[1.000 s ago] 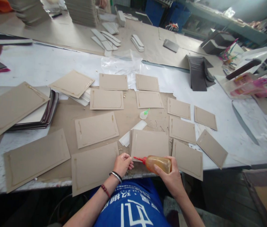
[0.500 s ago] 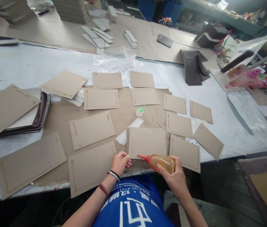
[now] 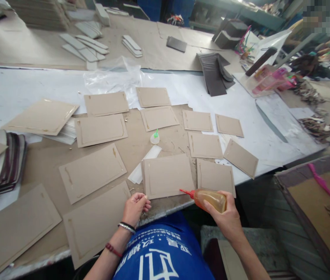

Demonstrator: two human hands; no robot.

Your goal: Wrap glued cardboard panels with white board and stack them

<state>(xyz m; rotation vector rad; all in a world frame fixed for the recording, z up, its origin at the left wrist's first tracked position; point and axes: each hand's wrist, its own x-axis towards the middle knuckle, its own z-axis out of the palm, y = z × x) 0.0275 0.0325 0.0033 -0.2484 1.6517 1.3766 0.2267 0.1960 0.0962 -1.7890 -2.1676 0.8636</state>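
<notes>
My right hand (image 3: 227, 214) is wrapped round a squeeze bottle of amber glue (image 3: 211, 199). The bottle lies tilted, its red nozzle (image 3: 186, 192) pointing left at the near edge of a beige cardboard piece (image 3: 169, 175). That piece rests on a small stack of similar ones at the table's front. A thin line of glue shows along its left side. By the stack's near left corner is my left hand (image 3: 136, 210), fingers curled and pressed together; whether they pinch the corner cannot be seen.
Several glue-edged cardboard pieces (image 3: 92, 173) lie spread around. A small container with a green tip (image 3: 155, 137) and white strips (image 3: 144, 163) sit behind the stack. Dark sheets (image 3: 211, 74) stand at the back right, a dark-edged pile (image 3: 13, 163) at the left. A bin (image 3: 313, 190) is at the right.
The nozzle has travelled right along the near edge of the top cardboard piece. My left hand stays by its left corner. The whole view has shifted to the right.
</notes>
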